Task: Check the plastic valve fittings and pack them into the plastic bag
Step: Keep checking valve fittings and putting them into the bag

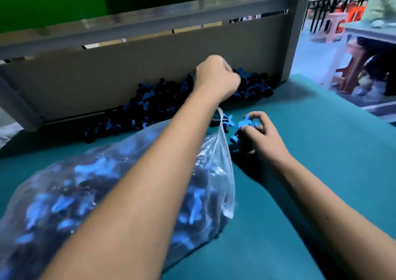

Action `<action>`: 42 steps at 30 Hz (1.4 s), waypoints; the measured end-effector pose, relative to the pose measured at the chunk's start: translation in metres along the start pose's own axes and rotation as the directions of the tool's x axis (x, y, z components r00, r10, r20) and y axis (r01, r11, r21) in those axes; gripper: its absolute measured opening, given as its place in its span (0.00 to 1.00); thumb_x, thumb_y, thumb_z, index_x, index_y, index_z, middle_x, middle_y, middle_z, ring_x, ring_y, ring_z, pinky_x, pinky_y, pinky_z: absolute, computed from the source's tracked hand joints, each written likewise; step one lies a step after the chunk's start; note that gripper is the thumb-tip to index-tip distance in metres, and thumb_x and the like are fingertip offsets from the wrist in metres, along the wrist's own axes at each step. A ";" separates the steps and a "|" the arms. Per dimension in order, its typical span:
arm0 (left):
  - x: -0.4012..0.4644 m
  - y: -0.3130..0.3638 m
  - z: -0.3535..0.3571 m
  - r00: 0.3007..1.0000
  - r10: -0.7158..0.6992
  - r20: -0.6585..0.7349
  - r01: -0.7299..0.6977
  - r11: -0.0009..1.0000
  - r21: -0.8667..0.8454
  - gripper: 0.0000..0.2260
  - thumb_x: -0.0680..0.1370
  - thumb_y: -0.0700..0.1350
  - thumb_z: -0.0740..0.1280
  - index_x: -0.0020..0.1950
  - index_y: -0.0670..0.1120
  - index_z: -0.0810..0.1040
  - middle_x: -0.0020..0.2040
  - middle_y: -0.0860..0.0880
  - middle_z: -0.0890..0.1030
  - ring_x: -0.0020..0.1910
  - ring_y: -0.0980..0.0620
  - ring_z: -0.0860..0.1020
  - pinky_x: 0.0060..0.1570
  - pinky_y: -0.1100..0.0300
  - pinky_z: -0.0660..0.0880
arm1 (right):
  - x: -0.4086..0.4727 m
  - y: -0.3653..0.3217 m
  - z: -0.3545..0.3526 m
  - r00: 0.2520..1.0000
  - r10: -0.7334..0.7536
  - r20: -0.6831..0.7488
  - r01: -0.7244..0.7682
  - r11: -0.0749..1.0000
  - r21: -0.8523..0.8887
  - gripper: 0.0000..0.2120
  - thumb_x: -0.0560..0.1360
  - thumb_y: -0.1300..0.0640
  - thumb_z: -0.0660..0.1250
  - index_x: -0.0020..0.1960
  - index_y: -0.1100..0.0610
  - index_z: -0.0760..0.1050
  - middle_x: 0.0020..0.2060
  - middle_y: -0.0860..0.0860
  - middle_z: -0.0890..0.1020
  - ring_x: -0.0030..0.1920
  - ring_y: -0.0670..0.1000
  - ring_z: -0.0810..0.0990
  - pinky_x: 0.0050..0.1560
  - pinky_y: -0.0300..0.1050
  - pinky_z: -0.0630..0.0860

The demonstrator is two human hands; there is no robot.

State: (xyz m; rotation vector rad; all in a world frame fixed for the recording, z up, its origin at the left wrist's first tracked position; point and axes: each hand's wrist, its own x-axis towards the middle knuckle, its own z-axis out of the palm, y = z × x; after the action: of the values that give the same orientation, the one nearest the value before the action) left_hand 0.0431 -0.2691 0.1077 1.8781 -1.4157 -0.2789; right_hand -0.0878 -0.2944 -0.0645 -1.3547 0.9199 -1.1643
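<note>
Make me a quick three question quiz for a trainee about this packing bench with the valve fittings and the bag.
1. True or false: the plastic bag already holds fittings.
2. Where is the pile of loose fittings? A) against the back board B) on the floor C) on a stool
3. Fill in: the right hand grips a fitting with a ____ handle.

Key: 1 true. 2 A. 3 blue. The left hand reaches into the pile with fingers curled; what it holds is hidden.

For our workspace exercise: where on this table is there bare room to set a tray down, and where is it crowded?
Free: the teal table right of the right hand, out to its right edge, and the near strip between the right forearm and the plastic bag. Crowded: the pile of valve fittings along the cardboard wall, where the left hand reaches, and the bag's left side.
</note>
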 end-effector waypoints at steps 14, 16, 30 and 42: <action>-0.130 -0.025 0.102 0.998 -0.065 0.013 0.066 0.984 -0.164 0.13 0.78 0.36 0.66 0.59 0.49 0.80 0.51 0.44 0.83 0.53 0.40 0.81 0.55 0.49 0.77 | -0.056 0.001 -0.037 0.988 -0.069 -0.138 0.079 0.994 0.075 0.17 0.73 0.37 0.64 0.56 0.45 0.80 0.45 0.52 0.82 0.36 0.48 0.77 0.34 0.40 0.72; -0.128 -0.035 0.103 0.987 -0.136 -0.082 0.114 0.967 -0.226 0.11 0.79 0.36 0.66 0.59 0.48 0.80 0.51 0.47 0.84 0.52 0.42 0.81 0.52 0.53 0.76 | -0.057 0.003 -0.038 0.959 -0.137 -0.247 0.104 0.984 -0.144 0.18 0.73 0.35 0.63 0.57 0.42 0.78 0.48 0.49 0.81 0.39 0.47 0.80 0.39 0.44 0.76; -0.124 -0.061 0.099 0.967 -0.255 0.030 0.203 0.688 -0.696 0.16 0.80 0.35 0.68 0.67 0.45 0.77 0.60 0.43 0.82 0.54 0.50 0.82 0.57 0.55 0.80 | -0.054 0.003 -0.037 0.941 -0.336 -0.037 0.285 0.846 -0.450 0.12 0.84 0.52 0.61 0.61 0.52 0.81 0.61 0.47 0.81 0.66 0.54 0.74 0.69 0.50 0.68; -0.130 -0.058 0.110 0.975 -0.204 0.088 0.184 0.522 -0.833 0.09 0.74 0.31 0.76 0.48 0.42 0.83 0.42 0.47 0.85 0.38 0.57 0.83 0.41 0.66 0.78 | -0.062 -0.006 -0.053 0.997 -0.076 -0.026 0.080 0.983 0.167 0.09 0.74 0.52 0.75 0.44 0.53 0.76 0.40 0.51 0.82 0.40 0.50 0.79 0.36 0.43 0.73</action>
State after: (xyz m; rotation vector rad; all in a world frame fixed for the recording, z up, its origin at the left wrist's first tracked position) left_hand -0.0251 -0.1944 -0.0411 1.1803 -0.7777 -0.8847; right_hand -0.1539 -0.2458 -0.0701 -1.2536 0.7698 -1.2878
